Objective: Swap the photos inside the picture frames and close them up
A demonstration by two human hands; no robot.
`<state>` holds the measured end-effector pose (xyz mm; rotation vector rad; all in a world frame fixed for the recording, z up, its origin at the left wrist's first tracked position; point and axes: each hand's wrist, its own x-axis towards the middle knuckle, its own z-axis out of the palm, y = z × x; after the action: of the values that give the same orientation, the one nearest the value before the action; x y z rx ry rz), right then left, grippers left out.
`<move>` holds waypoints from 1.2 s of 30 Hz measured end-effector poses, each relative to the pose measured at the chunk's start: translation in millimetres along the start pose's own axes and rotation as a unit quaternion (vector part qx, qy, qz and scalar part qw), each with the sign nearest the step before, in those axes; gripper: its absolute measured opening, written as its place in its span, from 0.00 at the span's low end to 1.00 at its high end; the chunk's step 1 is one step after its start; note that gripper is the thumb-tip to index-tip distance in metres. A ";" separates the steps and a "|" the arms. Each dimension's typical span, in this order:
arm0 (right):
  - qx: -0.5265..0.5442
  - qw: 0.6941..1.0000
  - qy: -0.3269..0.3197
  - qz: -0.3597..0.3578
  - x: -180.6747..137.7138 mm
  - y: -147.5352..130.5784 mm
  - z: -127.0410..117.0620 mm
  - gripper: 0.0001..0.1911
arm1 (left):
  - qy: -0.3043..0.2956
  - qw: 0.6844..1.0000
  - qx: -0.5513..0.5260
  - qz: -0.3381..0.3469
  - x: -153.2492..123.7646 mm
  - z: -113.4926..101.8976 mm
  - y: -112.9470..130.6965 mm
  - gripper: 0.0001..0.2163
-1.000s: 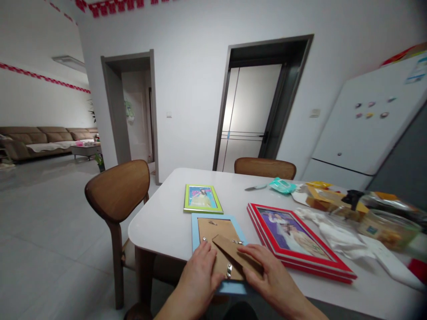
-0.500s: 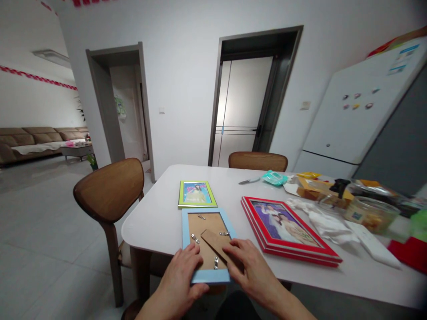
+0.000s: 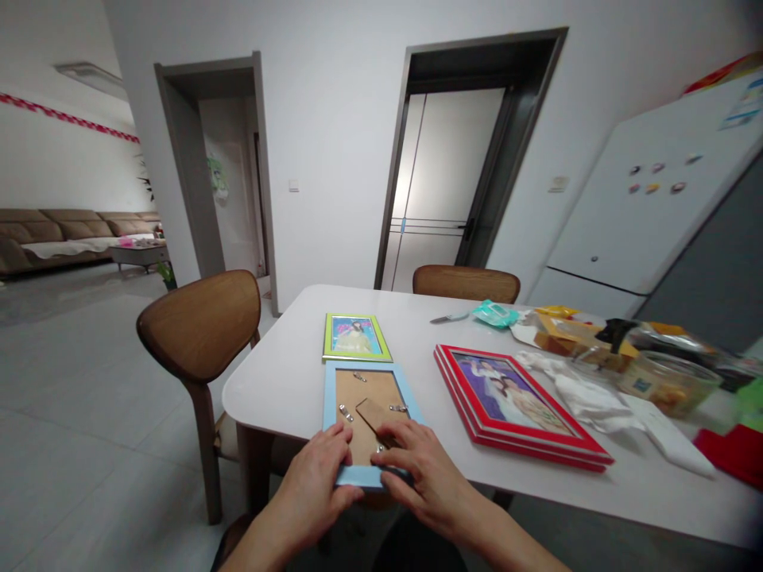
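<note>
A blue picture frame (image 3: pixel 368 397) lay face down at the near edge of the white surface (image 3: pixel 286 381), its brown backing and folded stand showing. The left hand (image 3: pixel 319 474) rested on the frame's near left corner and the right hand (image 3: pixel 420 465) pressed flat on its near right part, fingers over the stand. A green frame (image 3: pixel 355 337) lay just beyond it, a red frame (image 3: pixel 518 403) to the right, and a wooden chair (image 3: pixel 199 334) stood at the left.

White rounded table (image 3: pixel 286 389) carrying picture frames and clutter.
Under the fingers (image 3: pixel 334 442) lies a face-down blue picture frame (image 3: pixel 330 397); beyond them a green frame (image 3: pixel 356 337); to their right stacked red frames (image 3: pixel 518 405), white cloth (image 3: pixel 590 397), glass jar (image 3: pixel 668 383).
</note>
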<state>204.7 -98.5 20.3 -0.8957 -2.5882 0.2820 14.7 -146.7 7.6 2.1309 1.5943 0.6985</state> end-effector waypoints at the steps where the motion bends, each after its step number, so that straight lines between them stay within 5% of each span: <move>1: 0.003 1.000 0.001 -0.003 0.5 1.8 0.4 0.11 | -0.006 1.000 -0.001 -0.003 0.2 -1.5 1.7 0.10; 13: 0.022 0.998 0.043 0.028 4.9 10.6 13.2 0.08 | 0.005 1.000 -0.020 -0.002 -1.2 0.0 -3.9 0.13; 25: 0.022 0.999 -0.020 -0.019 31.0 17.5 19.3 0.08 | 0.010 0.999 -0.033 -0.011 -0.6 -0.7 -4.5 0.16; 36: 0.051 0.997 -0.038 -0.039 11.3 3.6 -2.8 0.12 | 0.008 0.999 -0.029 -0.014 0.1 -3.2 -3.7 0.13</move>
<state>199.7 -88.4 25.0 -0.7596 -2.6446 0.4298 10.0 -145.6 8.1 2.0629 1.5895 0.7469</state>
